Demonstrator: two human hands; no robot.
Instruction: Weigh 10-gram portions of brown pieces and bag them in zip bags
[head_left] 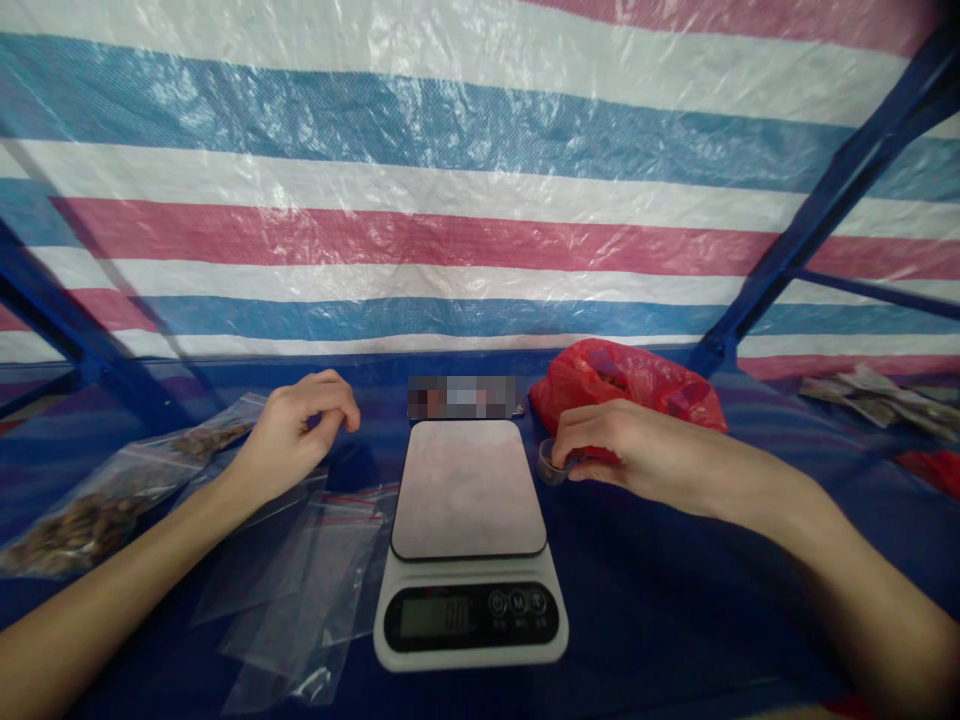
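My right hand (pixel 611 445) pinches the rim of a small clear plastic cup (pixel 553 470) beside the scale's upper right corner, with fingertips partly inside; its contents are hard to make out. In the middle stands a white kitchen scale (pixel 471 490), its platform bare and its display (pixel 435 616) dimly showing what looks like 0.0. To the left of the scale, my left hand (pixel 304 430) hovers with loosely bent fingers, a gap between thumb and forefinger and nothing held. Under and beside the left wrist lie several flat clear zip bags (pixel 300 570).
Filled zip bags with brown pieces (pixel 82 525) lie at the left. A red plastic bag (pixel 637 385) sits behind my right hand. More packets (pixel 877 395) are at the far right. A blue frame bar (pixel 817 200) and striped sheet (pixel 450 235) bound the blue table.
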